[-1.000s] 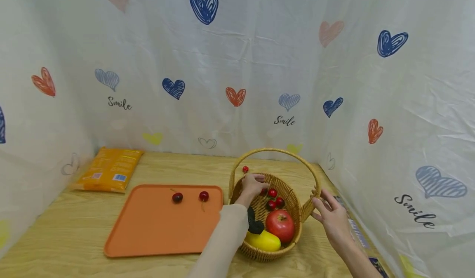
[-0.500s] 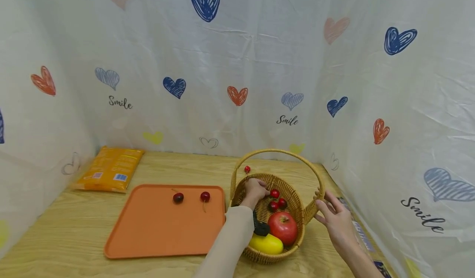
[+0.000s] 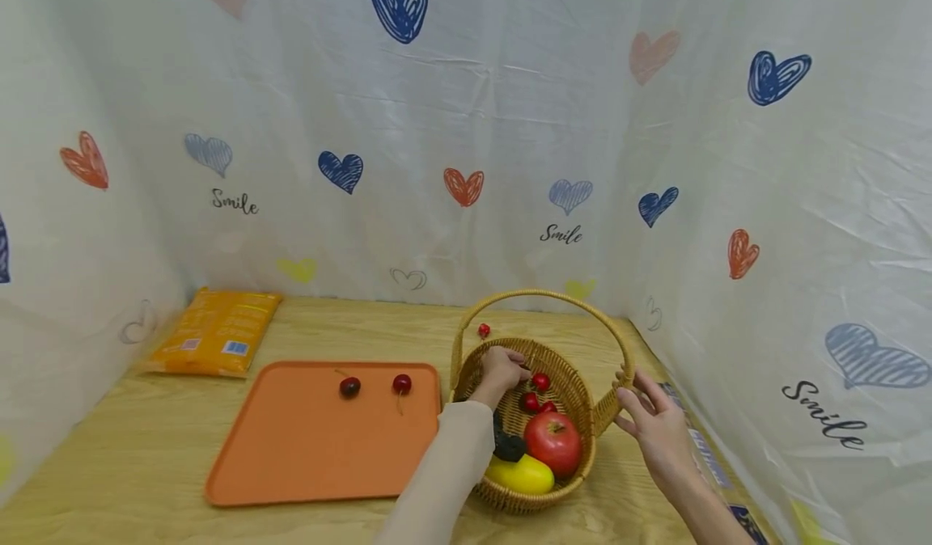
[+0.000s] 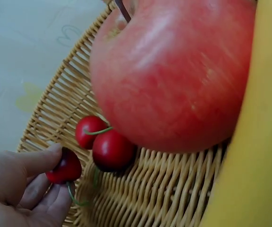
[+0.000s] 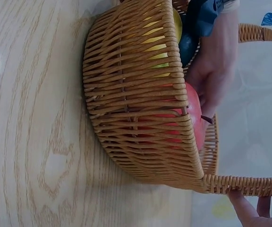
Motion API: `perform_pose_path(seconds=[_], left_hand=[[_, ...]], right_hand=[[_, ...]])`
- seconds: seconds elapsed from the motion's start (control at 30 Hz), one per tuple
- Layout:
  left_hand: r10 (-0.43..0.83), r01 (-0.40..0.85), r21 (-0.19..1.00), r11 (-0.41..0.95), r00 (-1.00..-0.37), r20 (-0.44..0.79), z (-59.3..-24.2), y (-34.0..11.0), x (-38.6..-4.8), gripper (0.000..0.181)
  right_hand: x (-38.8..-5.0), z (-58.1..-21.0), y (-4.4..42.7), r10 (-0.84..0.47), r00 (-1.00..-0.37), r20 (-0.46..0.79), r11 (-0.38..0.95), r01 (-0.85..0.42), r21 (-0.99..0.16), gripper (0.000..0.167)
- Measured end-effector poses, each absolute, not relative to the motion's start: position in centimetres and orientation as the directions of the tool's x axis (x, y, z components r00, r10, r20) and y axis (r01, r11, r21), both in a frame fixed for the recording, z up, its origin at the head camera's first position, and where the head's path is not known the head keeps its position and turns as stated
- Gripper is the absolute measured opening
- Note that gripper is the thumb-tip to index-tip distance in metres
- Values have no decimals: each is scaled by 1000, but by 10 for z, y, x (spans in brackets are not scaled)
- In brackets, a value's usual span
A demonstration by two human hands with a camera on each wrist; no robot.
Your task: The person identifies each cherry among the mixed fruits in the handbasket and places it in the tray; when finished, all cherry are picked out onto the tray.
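Inside a round wicker basket (image 3: 520, 503), my left hand (image 3: 498, 373) pinches a dark red cherry (image 4: 66, 166) with a green stem between thumb and fingers. Two more red cherries (image 4: 113, 150) lie beside it, against a large red apple (image 4: 174, 75). A yellow fruit (image 3: 520, 475), its kind unclear, sits at the basket's near side. My right hand (image 3: 658, 432) holds the basket's handle (image 5: 259, 186) low on its right side, thumb and fingers about it. In the head view, my left fingertips are partly hidden.
Left of the basket lies an orange tray (image 3: 313, 456) bearing two cherries (image 3: 401, 383). One small red cherry (image 3: 484, 331) rests on the table behind the basket. An orange packet (image 3: 218, 335) lies at the back left. Heart-printed curtains enclose the table.
My left hand has reached a little lower into the basket, and the cherries there have shifted slightly. The right hand keeps its hold on the handle.
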State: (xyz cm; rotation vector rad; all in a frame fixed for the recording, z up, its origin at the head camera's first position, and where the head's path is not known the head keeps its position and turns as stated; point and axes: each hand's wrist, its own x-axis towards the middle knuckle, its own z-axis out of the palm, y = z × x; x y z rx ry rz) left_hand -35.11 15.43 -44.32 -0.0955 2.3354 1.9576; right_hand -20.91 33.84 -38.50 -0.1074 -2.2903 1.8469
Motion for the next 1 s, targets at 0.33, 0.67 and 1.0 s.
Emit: perform_pose_path(seconds=[0.33, 0.67, 1.0], left_hand=[[193, 12, 982, 188, -981, -25, -416, 135, -332, 27], [372, 103, 981, 162, -928, 36, -402, 109, -303, 27], [421, 87, 989, 122, -907, 28, -399, 73, -273, 28]], right_hand=[[-208, -379, 338, 172, -985, 31, 201, 4, -980, 74], [-207, -376, 336, 141, -990, 21, 182, 5, -983, 78], [-207, -379, 335, 147, -986, 79, 194, -50, -980, 71]])
